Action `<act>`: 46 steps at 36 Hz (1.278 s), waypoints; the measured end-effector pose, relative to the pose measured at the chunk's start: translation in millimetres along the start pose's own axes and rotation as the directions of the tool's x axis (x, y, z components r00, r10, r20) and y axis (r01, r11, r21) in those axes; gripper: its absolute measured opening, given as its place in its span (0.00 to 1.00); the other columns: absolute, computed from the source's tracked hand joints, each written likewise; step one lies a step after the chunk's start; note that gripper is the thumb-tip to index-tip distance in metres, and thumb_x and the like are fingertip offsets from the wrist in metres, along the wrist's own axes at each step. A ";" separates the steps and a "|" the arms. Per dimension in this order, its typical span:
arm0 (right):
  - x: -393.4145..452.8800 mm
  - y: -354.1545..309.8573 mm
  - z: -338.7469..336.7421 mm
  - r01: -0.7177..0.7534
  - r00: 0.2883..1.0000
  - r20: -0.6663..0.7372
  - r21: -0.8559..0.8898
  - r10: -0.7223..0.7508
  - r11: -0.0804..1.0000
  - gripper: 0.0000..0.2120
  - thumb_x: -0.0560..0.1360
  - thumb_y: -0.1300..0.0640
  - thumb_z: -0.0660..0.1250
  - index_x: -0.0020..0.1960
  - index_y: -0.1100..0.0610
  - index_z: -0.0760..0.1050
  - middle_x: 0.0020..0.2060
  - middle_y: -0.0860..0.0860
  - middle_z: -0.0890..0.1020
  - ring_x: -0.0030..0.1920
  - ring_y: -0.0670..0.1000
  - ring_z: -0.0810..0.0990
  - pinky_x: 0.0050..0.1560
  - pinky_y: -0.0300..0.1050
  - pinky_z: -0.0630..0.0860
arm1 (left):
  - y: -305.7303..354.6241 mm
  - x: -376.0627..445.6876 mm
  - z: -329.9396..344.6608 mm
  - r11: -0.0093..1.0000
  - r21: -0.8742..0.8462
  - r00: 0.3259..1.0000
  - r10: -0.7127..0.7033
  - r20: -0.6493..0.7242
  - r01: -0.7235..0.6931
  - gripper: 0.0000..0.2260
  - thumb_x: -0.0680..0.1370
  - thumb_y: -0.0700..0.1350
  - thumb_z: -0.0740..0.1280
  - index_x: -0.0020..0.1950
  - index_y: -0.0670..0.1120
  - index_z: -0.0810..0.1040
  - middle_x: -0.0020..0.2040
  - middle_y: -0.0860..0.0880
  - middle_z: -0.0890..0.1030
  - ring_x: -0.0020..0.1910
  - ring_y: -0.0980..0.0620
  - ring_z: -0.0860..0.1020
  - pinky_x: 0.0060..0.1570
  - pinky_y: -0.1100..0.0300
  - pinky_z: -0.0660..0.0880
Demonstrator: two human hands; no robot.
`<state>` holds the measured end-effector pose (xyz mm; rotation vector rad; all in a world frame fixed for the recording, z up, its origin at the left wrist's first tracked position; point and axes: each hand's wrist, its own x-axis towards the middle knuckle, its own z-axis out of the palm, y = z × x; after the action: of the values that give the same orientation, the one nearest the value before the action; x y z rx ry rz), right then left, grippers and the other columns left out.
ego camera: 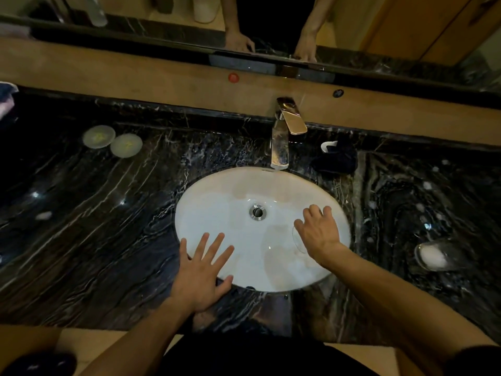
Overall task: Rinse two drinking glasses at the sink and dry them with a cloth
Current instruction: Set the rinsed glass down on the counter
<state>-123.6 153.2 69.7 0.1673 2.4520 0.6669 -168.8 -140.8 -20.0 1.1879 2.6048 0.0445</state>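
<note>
Forearms reach in from six o'clock over the near edge of a black marble counter (95, 240) veined in white. The left hand (202, 275) lies flat at seven o'clock on the rim of the white oval sink (217, 207), fingers straight and spread, holding nothing. The right hand (318, 232) hovers inside the basin at four o'clock, fingers curved over a clear glass (298, 240) whose rim shows faintly beneath the palm; whether it actually grips the glass I cannot tell. A chrome drain (257, 212) sits at the basin's centre. At three o'clock on the counter, well apart from the sink, a second glass (436, 256) lies tilted on its side, blurred.

Farther back, a chrome faucet (282, 142) stands at twelve o'clock with its spout over the basin's far rim. A dark cloth (339, 158) lies crumpled just beside it at one o'clock. Two pale round coasters (112, 141) touch one another at ten o'clock. Behind the counter runs a tan backsplash ledge (135, 74) bearing a small red disc (233, 77), and above it a mirror (271, 23) reflects both hands.
</note>
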 end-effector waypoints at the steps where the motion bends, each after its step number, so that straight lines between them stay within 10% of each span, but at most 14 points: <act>1: -0.9 1.9 -0.1 0.000 1.000 -0.003 -0.001 0.000 1.000 0.28 0.74 0.53 0.70 0.71 0.53 0.67 0.66 0.58 0.70 0.68 0.60 0.66 0.69 0.59 0.61 | 0.1 0.0 0.0 1.000 0.001 1.000 0.000 0.005 0.000 0.30 0.76 0.65 0.57 0.76 0.56 0.68 0.79 0.47 0.63 0.77 0.38 0.63 0.69 0.24 0.52; 10: -10.9 35.6 17.0 -0.046 0.999 0.011 0.360 0.046 0.932 0.36 0.68 0.45 0.74 0.73 0.45 0.64 0.66 0.54 0.70 0.68 0.58 0.65 0.68 0.57 0.62 | 2.2 1.6 -0.9 0.999 0.027 0.997 -0.040 0.058 0.039 0.31 0.76 0.65 0.58 0.78 0.57 0.63 0.80 0.48 0.61 0.78 0.40 0.62 0.68 0.25 0.54; 14: -21.2 69.0 35.0 -0.202 0.968 0.103 0.862 0.231 0.466 0.37 0.62 0.44 0.78 0.67 0.46 0.67 0.59 0.51 0.76 0.58 0.55 0.75 0.53 0.49 0.74 | 19.3 8.9 -2.9 0.998 0.033 0.995 -0.064 0.072 0.062 0.33 0.76 0.66 0.57 0.79 0.56 0.61 0.81 0.47 0.59 0.78 0.39 0.59 0.68 0.28 0.55; 19: -40.6 112.4 70.9 -0.145 0.892 0.146 0.989 0.427 -0.035 0.35 0.62 0.49 0.82 0.64 0.52 0.70 0.53 0.49 0.79 0.53 0.51 0.77 0.49 0.43 0.72 | 103.5 43.2 -13.7 0.987 0.020 0.987 0.160 0.022 -0.160 0.31 0.78 0.64 0.57 0.80 0.56 0.61 0.81 0.47 0.59 0.77 0.41 0.64 0.69 0.33 0.54; 27: -58.8 169.5 135.2 -0.072 0.794 0.169 0.980 0.584 -0.186 0.40 0.63 0.52 0.82 0.69 0.54 0.66 0.61 0.49 0.78 0.63 0.53 0.76 0.56 0.45 0.74 | 248.1 86.0 -11.0 0.852 0.005 0.850 0.522 0.064 -0.524 0.34 0.77 0.66 0.60 0.80 0.55 0.59 0.81 0.45 0.59 0.78 0.42 0.60 0.72 0.44 0.55; 36: -57.5 169.5 154.9 -0.101 0.838 0.092 0.995 0.538 -0.014 0.38 0.64 0.55 0.79 0.69 0.55 0.65 0.63 0.55 0.76 0.63 0.58 0.74 0.61 0.50 0.75 | 303.4 90.5 4.0 0.902 0.041 0.896 0.420 0.143 -0.430 0.35 0.77 0.72 0.53 0.79 0.56 0.62 0.79 0.45 0.62 0.78 0.40 0.60 0.71 0.44 0.54; 46: -59.6 153.0 157.6 -0.127 0.815 0.154 0.988 0.559 -0.088 0.39 0.66 0.55 0.79 0.72 0.57 0.64 0.68 0.55 0.72 0.67 0.57 0.69 0.65 0.51 0.71 | 304.1 88.2 5.5 0.920 0.014 0.913 0.388 0.128 -0.393 0.36 0.76 0.71 0.56 0.81 0.58 0.55 0.82 0.47 0.54 0.81 0.43 0.51 0.75 0.44 0.48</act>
<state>10.5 337.0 65.4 1.4528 2.6373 -1.2552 1.4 125.6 -3.1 1.6539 2.2345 -0.0004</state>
